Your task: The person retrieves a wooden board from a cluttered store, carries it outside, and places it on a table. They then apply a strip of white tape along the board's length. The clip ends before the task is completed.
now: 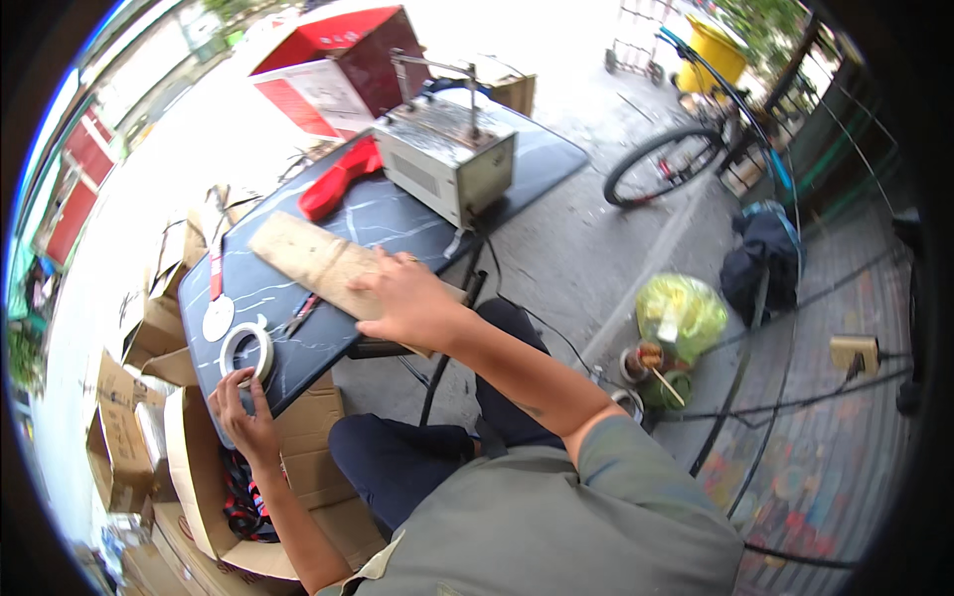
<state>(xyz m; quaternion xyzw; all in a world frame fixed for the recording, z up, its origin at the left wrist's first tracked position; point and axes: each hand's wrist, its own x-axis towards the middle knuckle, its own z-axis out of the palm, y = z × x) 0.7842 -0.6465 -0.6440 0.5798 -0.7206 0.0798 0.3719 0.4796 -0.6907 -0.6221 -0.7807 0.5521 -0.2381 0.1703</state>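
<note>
My left hand [244, 422] is at the table's near left edge, its fingers closed on the near rim of a white roll of tape [230, 350]. Across a pale wooden board [303, 253] lies my right hand [412, 303], fingers spread and pressing on its top near the right end. The board rests slantwise on the dark marbled table [402, 223]. Between board and tape is a slim tool with red on it [301, 316], its kind unclear. A white disc [218, 318] with a red and white strap lies to the left.
A grey metal machine [447, 164] and a red plastic piece [340, 181] stand at the table's far side. Behind is a red carton [383, 70]. An open cardboard box [194, 467] sits below left. Cables, a yellow-green bag [686, 308] and a bicycle [666, 167] are on the right.
</note>
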